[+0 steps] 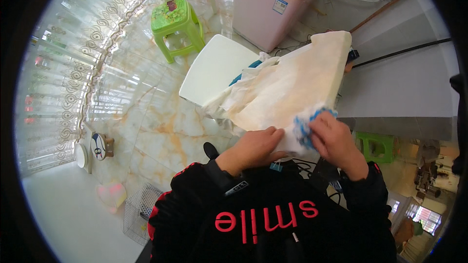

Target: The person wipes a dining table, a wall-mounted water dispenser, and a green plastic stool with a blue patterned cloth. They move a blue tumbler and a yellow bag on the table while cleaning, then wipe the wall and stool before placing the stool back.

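Observation:
A padded board covered with a stained cream cloth (278, 87) stretches out in front of me. My left hand (256, 148) is closed at the near edge of the board, thumb on top, gripping the cloth there. My right hand (336, 141) is closed on a fluffy blue-and-white cloth (303, 129) over the near right corner; motion blurs it, so its exact kind is unclear. Just below my left hand hangs a teal binder clip (276, 166). Some teal fabric (243, 73) lies along the board's far left side.
A white chair (214, 63) stands against the board's left side. Beyond it are a green plastic stool (175, 24) and a pink washing machine (273, 9). Lace curtains (73, 68) hang at the left. Another green stool (378, 146) and a wire cage (141, 209) are nearer.

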A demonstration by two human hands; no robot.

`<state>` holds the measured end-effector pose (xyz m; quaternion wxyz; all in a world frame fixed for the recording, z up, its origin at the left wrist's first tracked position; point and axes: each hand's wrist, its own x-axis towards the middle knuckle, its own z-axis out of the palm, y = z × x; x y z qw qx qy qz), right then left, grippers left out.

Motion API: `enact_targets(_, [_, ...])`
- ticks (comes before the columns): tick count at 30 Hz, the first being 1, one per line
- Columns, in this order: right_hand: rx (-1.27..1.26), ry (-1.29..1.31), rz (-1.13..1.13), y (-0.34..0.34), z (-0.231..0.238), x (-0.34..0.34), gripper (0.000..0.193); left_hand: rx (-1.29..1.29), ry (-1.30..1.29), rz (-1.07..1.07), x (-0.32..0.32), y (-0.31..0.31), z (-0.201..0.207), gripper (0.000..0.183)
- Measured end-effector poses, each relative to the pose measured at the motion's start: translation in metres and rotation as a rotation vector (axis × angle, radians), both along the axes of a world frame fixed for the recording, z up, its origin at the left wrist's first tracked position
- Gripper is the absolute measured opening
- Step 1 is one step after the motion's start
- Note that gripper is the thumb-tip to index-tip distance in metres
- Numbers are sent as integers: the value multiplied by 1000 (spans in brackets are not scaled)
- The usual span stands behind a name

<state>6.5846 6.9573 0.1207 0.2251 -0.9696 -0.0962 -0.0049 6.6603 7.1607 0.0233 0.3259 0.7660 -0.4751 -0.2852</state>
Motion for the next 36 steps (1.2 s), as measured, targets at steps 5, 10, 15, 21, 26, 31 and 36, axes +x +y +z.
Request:
enact_targets(5, [-186, -37, -36, 24, 17, 46, 17, -38, 59, 175, 21, 133, -45, 39])
enact_targets(10, [-797, 175, -358, 30, -16, 77, 10, 18, 135, 397, 17, 264, -71, 30])
enact_targets(15, [-481, 766, 151, 118, -84, 59, 23, -43, 170, 615, 10, 347, -85, 27])
enact_targets(21, [-727, 115, -355, 63, -92, 108, 9, -85, 194, 709, 44, 388, -87, 31])
enact_targets(26, [-785, 651, -201, 84, -167, 99, 12, -98, 208, 769, 91, 416, -92, 32])
enact_targets(31, [-290, 954, 66, 167, -249, 159, 26, -21, 259, 890, 154, 464, -100, 30])
enact_targets(36, [-303, 758, 52, 204, -265, 291, 25, 49, 227, 1004, 231, 531, -92, 30])
